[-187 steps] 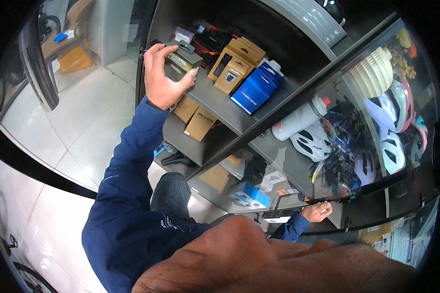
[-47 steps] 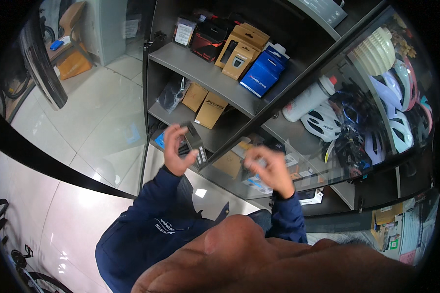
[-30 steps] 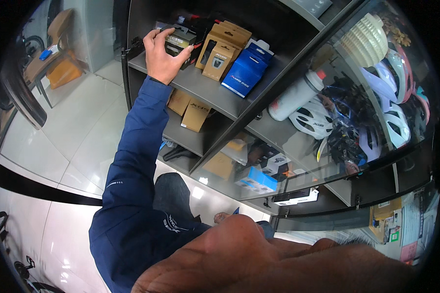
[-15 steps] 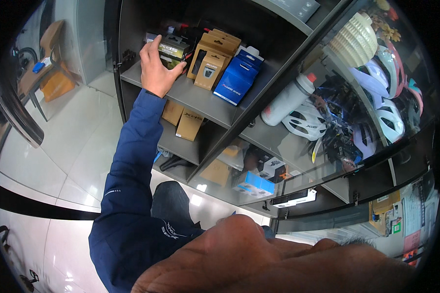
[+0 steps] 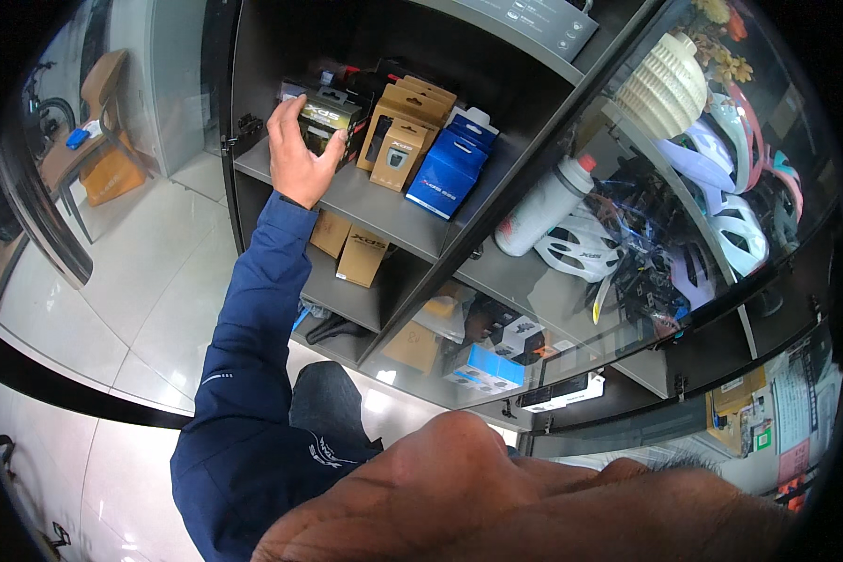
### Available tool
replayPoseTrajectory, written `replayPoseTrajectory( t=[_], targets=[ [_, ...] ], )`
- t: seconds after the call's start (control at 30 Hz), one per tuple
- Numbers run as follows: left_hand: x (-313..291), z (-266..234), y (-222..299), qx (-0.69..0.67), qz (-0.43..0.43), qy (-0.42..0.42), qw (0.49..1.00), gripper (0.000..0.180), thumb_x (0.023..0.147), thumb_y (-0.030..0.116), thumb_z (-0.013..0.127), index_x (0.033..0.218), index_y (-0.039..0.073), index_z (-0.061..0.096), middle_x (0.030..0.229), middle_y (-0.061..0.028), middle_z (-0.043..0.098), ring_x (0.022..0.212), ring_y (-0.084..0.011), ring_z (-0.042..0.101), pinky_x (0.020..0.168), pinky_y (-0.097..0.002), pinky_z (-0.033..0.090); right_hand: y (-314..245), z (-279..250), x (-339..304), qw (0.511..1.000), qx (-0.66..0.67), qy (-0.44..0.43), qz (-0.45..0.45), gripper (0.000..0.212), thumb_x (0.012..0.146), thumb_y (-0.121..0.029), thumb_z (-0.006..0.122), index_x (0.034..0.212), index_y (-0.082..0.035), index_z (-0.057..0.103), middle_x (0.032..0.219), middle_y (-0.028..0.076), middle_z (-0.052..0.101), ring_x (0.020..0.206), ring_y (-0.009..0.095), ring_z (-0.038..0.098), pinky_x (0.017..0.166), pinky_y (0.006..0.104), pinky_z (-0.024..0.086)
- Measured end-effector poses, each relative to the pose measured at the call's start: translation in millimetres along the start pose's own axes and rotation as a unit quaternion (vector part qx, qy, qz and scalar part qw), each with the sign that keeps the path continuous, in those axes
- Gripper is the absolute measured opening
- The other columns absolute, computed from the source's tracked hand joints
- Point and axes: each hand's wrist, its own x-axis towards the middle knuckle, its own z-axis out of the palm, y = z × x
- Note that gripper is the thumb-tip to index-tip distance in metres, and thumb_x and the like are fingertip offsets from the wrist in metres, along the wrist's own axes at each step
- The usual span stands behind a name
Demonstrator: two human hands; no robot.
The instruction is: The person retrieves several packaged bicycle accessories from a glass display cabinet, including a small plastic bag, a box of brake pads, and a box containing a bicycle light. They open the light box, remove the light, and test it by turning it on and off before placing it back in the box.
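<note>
My left hand (image 5: 300, 161) reaches into a dark open cabinet at shoulder-wide stretch. Its fingers lie along the left of a black and green box (image 5: 326, 114), and the thumb is at the box's right edge, so the hand spans its front. The box stands on the grey shelf (image 5: 384, 214), partly hidden by the hand. Beside it stand brown cardboard boxes (image 5: 400, 159) with hang tabs, the front one picturing a small device, and a blue box (image 5: 445, 178). My right hand is out of view.
A glass door (image 5: 534, 272) angles to the right, with helmets (image 5: 581, 245) and a white bottle (image 5: 545, 208) on shelves behind it. Small brown boxes (image 5: 362, 253) sit on the shelf below. Far left are a chair (image 5: 98, 126) and the tiled floor (image 5: 150, 272).
The view has shifted, so the cabinet sits a little lower in the picture. My left thumb has drawn in toward the black and green box, narrowing the grasp.
</note>
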Motion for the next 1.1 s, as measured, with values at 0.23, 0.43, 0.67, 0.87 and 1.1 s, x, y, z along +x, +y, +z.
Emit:
replayPoseTrajectory(
  t=[0.23,0.43,0.67,0.87,1.1],
  targets=[
    [-1.6,2.3,-2.8,-0.004,-0.001,0.019,1.000,0.070,0.083,0.019,0.085,0.142,0.003,0.052,0.140,-0.0218,0.050,0.129,-0.0412,0.054,0.110,-0.0470,0.046,6.6,4.2,-2.7,0.998,-0.023,0.053,-0.016,0.044,0.092,-0.050,0.072,0.114,-0.013,0.078,0.104,0.015,0.079,0.099,0.032,0.076,0.092,0.0423,0.058],
    [10.8,-11.9,23.4,0.002,0.026,0.045,0.999,0.068,0.082,0.018,0.084,0.141,0.003,0.053,0.142,-0.0216,0.050,0.131,-0.0405,0.054,0.110,-0.0471,0.047,6.1,2.9,-6.3,0.999,0.028,0.027,-0.003,0.045,0.092,-0.051,0.071,0.116,-0.013,0.077,0.104,0.015,0.079,0.098,0.032,0.076,0.090,0.0416,0.058],
    [120.3,51.6,45.4,0.063,0.069,-0.145,0.985,0.067,0.093,0.050,0.073,0.141,0.006,0.061,0.140,-0.0224,0.062,0.129,-0.0375,0.060,0.111,-0.0474,0.048,21.5,11.3,2.5,0.997,0.040,0.038,-0.053,0.044,0.092,-0.051,0.070,0.118,-0.016,0.076,0.101,0.014,0.079,0.094,0.034,0.076,0.086,0.0415,0.059],
    [168.1,184.6,44.1,0.190,-0.023,-0.436,0.879,0.087,0.086,0.066,0.075,0.148,0.008,0.057,0.144,-0.0201,0.059,0.134,-0.0368,0.056,0.115,-0.0444,0.044,26.2,36.3,-6.3,0.985,0.026,0.159,-0.055,0.031,0.093,-0.037,0.066,0.112,-0.014,0.077,0.100,0.020,0.077,0.095,0.042,0.074,0.083,0.0481,0.059],
    [158.4,228.5,30.3,0.193,-0.007,-0.437,0.878,0.080,0.086,0.059,0.077,0.144,0.007,0.060,0.138,-0.0187,0.062,0.127,-0.0338,0.059,0.111,-0.0429,0.047,26.5,43.2,-24.8,0.987,0.046,0.154,-0.011,0.031,0.092,-0.035,0.067,0.111,-0.012,0.076,0.100,0.022,0.076,0.095,0.043,0.073,0.083,0.0493,0.059]
  ],
)
